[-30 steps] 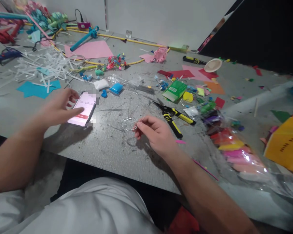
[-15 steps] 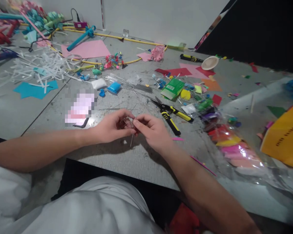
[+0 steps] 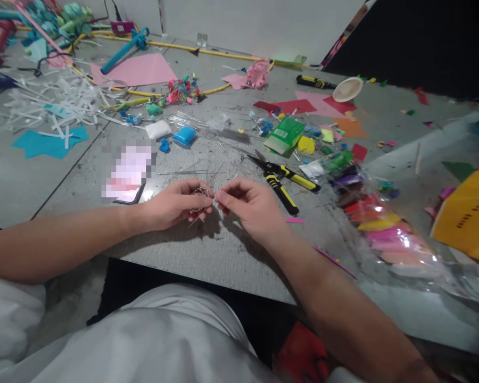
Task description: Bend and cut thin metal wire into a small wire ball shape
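Observation:
A thin silvery wire bent into a loop (image 3: 200, 192) sits in my left hand (image 3: 179, 205), whose thumb and fingers are closed on it. One loose wire end sticks out below those fingers. Close by on the right, my right hand (image 3: 247, 205) pinches with thumb and forefinger; a fine wire tip shows above the pinch, and I cannot tell whether it belongs to the loop. Black and yellow pliers (image 3: 279, 178) lie just beyond my right hand, their handles apart. Straight loose wires (image 3: 191, 172) rest on the table beyond my fingers.
Left of my hands lies a phone (image 3: 130, 170). Blue (image 3: 184, 136) and white packets of clay lie further back, near a green box (image 3: 284, 135). A plastic bag of coloured clay (image 3: 395, 234) covers the right side. White paper strips (image 3: 64, 103) are heaped far left.
My hands have drawn slightly apart, opening a small gap between the fingertips. The wire loop has stayed with my left hand and turned. The view has shifted a little.

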`<state>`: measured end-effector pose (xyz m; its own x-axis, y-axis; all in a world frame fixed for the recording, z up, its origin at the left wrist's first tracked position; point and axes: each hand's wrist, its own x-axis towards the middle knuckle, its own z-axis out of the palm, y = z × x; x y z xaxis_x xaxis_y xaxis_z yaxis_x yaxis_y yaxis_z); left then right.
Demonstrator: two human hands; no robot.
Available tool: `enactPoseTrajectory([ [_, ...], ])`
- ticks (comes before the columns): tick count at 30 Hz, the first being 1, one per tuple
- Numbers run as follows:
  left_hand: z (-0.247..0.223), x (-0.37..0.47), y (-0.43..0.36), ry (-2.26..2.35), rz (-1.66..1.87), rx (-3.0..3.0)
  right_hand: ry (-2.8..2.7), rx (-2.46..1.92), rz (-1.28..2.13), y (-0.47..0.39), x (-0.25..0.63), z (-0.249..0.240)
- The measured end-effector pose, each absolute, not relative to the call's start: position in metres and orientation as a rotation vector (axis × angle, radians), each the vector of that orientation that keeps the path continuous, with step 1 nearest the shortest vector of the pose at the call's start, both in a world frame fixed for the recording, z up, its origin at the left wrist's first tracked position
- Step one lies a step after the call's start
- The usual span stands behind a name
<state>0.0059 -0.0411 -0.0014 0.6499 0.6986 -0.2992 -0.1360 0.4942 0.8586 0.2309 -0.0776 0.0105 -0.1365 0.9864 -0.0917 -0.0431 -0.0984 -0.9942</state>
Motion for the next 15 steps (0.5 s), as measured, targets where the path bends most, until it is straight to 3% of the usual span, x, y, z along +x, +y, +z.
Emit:
enactPoseTrajectory([
  [15,0.0013,0.0004,-0.0402,0.72,0.414,0.836,-1.426,-1.178,1.254,-0.0853,0.2308,0.0141],
])
